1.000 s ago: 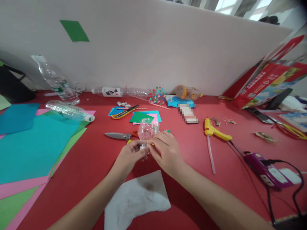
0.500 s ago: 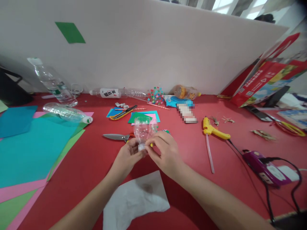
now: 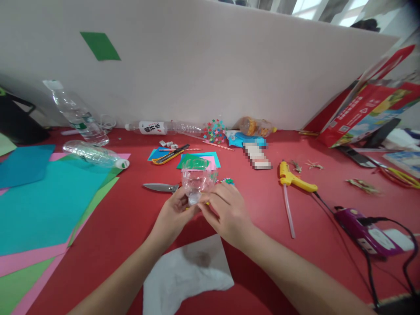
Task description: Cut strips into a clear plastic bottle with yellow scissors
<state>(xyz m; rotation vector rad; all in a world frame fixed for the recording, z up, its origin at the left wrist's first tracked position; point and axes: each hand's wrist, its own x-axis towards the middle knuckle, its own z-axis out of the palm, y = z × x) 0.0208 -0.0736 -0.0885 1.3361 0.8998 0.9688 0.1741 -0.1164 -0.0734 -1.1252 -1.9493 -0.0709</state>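
Observation:
A clear cut-off bottle top (image 3: 196, 178) is held neck down over the red table, its wide cut end facing away from me. My left hand (image 3: 175, 211) is closed around the neck from the left. From the right, the fingertips of my right hand (image 3: 226, 208) pinch at the neck and its white cap (image 3: 193, 198). Scissors (image 3: 161, 187) lie just behind my left hand, their handles mostly hidden. Small coloured stars (image 3: 227, 180) show behind my right hand. Below both hands lies a white cloth or tissue (image 3: 190, 271).
A yellow glue gun (image 3: 293, 178) lies right, wired toward a purple power strip (image 3: 365, 232). Coloured paper sheets (image 3: 39, 210) cover the left side. A utility knife (image 3: 170, 155), plastic bottles (image 3: 95, 154) and a bag of stars (image 3: 215, 131) lie farther back. A white panel (image 3: 183, 65) stands behind.
The bottle top has tilted slightly in my hands, and my right fingers have shifted a little at its neck. The whole view has moved slightly.

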